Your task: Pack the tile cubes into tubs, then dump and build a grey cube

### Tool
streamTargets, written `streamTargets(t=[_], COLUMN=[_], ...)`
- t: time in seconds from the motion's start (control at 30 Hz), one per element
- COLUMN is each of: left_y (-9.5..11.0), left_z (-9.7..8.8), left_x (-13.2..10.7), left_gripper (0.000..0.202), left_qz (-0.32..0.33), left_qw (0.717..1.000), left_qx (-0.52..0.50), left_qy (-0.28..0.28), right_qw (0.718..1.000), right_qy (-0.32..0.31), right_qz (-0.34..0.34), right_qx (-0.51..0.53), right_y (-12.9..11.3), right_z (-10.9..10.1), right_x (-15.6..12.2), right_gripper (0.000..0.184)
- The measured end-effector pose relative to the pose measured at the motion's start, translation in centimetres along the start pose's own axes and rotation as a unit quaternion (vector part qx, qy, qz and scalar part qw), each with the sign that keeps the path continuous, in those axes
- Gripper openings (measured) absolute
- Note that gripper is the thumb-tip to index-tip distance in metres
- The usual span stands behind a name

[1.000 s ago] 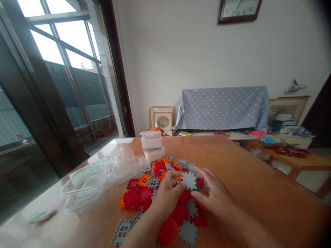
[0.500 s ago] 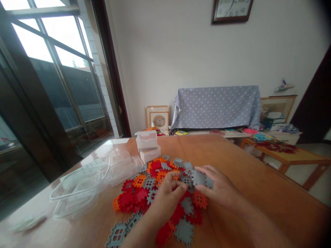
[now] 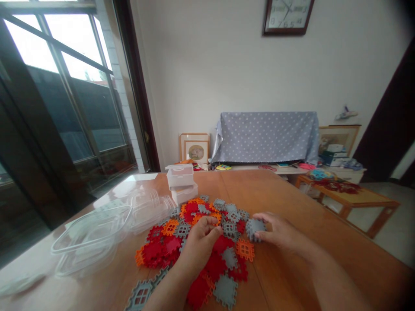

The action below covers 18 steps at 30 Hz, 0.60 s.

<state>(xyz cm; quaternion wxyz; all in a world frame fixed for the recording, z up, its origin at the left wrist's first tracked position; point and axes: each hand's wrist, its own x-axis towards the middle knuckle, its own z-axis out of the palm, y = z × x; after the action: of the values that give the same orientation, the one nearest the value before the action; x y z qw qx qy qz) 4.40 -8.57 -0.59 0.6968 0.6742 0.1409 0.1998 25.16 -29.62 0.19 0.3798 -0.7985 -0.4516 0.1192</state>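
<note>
Now the half-open right hand (image 3: 281, 233) has pulled a gray plastic tile (image 3: 255, 229) to the pile (image 3: 223, 255)'s edge, while the curled left hand (image 3: 199, 242) hides any grip.

1 left hand (image 3: 198, 244), 1 right hand (image 3: 282, 233), both bare. Approx 40 red, orange & grey plastic waffle tiles (image 3: 207, 246), overlapping so exact no. unclear. 2 small clear plastic boxes (image 3: 180, 176), stacked. At least 2 large clear plastic tubs (image 3: 90, 237). 1 wooden table (image 3: 301, 207) under these, 1 low wooden side table (image 3: 355, 203). 1 wall clock (image 3: 288, 17), 1 polka-dot cloth (image 3: 266, 138), 2 framed pictures (image 3: 194, 149), 1 person in view, no others
</note>
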Motion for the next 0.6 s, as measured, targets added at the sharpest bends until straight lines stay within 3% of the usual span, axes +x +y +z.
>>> streamTargets(t=[0.33, 0.6], left_y=[-0.09, -0.07], left_z=[-0.05, -0.02], left_x=[0.07, 0.07], left_gripper=[0.029, 0.028], left_qz=[-0.006, 0.001], left_qw=[0.999, 0.999], left_qx=[0.038, 0.042], left_qy=[0.005, 0.009], right_qw=[1.0, 1.0], right_qy=[-0.023, -0.004], right_qz=[0.017, 0.001], right_qx=[0.004, 0.013], right_y=[0.18, 0.01], right_z=[0.32, 0.57], right_x=[-0.09, -0.21], right_gripper=[0.056, 0.054])
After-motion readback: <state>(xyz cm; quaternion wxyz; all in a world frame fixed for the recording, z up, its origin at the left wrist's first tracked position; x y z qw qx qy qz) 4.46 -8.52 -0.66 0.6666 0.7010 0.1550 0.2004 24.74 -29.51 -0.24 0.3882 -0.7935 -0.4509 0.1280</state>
